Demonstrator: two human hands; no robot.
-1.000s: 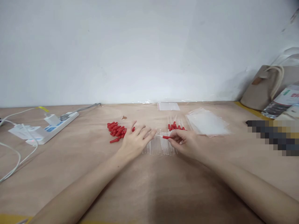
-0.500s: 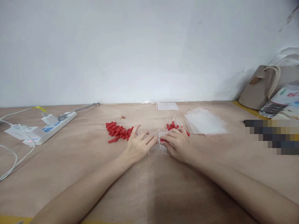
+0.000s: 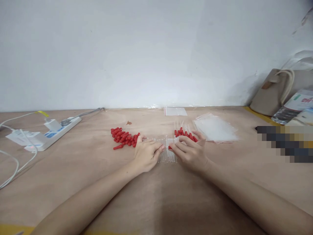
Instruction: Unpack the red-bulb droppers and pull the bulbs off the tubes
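Observation:
My left hand (image 3: 148,153) is closed, pinching a thin clear dropper tube (image 3: 166,148) between thumb and fingertips; most of the tube is hidden. Facing it, my right hand (image 3: 194,155) pinches a red rubber bulb (image 3: 170,148), with its other fingers raised. Tube and bulb are lined up end to end; I cannot tell how far one sits in the other. Beneath both hands lies a row of clear dropper tubes (image 3: 168,158). A heap of red rubber bulbs (image 3: 123,136) is left of my left hand. Behind my right hand are several droppers with red bulbs (image 3: 181,132).
Clear plastic bags (image 3: 214,128) are stacked at the right, and another zip bag (image 3: 175,112) lies near the wall. On the left is a power strip (image 3: 55,135) with chargers and white cables. A beige handbag (image 3: 265,93) stands at far right.
My left fingers have drawn together into a tighter pinch. The right hand's outer fingers have lifted and spread, uncovering more of the red bulbs behind them.

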